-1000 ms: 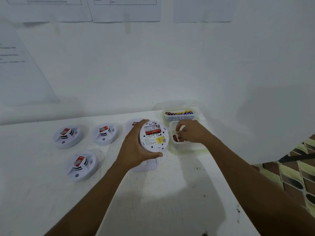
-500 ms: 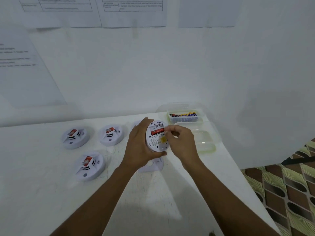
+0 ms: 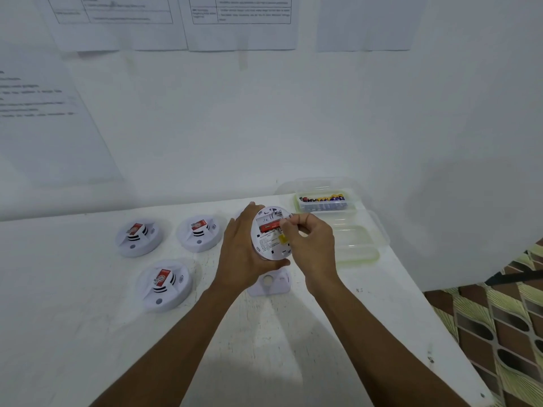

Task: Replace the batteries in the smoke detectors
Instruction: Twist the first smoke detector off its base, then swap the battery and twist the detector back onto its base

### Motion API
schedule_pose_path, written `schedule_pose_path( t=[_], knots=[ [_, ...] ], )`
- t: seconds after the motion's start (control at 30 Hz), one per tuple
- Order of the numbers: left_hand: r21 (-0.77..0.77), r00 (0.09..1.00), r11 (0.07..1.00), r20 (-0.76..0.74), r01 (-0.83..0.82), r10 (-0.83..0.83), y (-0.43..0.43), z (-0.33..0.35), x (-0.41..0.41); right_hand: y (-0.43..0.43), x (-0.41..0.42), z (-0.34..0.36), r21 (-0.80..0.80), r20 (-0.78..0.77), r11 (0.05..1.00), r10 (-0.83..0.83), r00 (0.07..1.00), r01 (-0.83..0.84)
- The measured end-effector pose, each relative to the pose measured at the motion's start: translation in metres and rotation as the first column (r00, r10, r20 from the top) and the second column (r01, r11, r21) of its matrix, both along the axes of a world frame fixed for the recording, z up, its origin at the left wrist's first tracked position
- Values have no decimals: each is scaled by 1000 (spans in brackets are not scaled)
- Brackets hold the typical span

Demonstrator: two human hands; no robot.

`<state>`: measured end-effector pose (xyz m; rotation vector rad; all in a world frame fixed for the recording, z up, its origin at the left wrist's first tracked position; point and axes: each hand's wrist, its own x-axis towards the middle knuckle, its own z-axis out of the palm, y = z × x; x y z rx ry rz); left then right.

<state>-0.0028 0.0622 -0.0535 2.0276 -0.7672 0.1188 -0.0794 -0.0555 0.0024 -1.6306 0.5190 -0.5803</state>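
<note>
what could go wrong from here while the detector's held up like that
The smoke detector is held off the table, tilted, gripped by the left hand. A slip could drop it onto the white part lying beneath. The right hand works with its fingertips at the open battery bay, so the red battery might pop loose or seat badly.

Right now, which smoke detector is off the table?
The smoke detector the left hand grips, tilted with its labelled back toward the camera, right hand at its red battery. The other three lie face-up on the table.
</note>
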Motion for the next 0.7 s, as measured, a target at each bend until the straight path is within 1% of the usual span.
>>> schedule_pose_path(
  t=[0.1,0.17,0.3,0.37,0.43,0.53,0.63,0.67,0.7],
  knots=[
    [3,1000,1000,24,-8,8,-3,9,-4,2,-1,1,-192,73,976,-87,994,100],
    [6,999,1000,50,-11,11,-7,12,-4,1,-2,3,-266,105,955,-104,989,128],
    [-4,998,1000,62,7,-7,-11,8,-6,-15,-1,11,-224,195,973,-5,981,49],
    [-36,996,999,87,3,0,-7,10,-8,-37,-2,15,-184,206,983,31,978,8],
    [-61,994,998,111,16,-9,-2,13,-9,-66,-5,18,-222,136,974,64,989,-33],
    [-76,996,997,82,29,-22,1,10,-4,-108,-5,18,-379,-83,913,127,988,-149],
    [-63,998,998,53,17,-14,-2,8,-3,-130,5,10,-537,-359,769,165,919,-348],
    [-60,998,998,56,19,-16,-3,8,-5,-133,10,6,-556,-431,726,166,887,-406],
    [-60,998,998,65,24,-20,-5,9,-6,-134,14,3,-553,-485,704,163,859,-446]
  ],
)
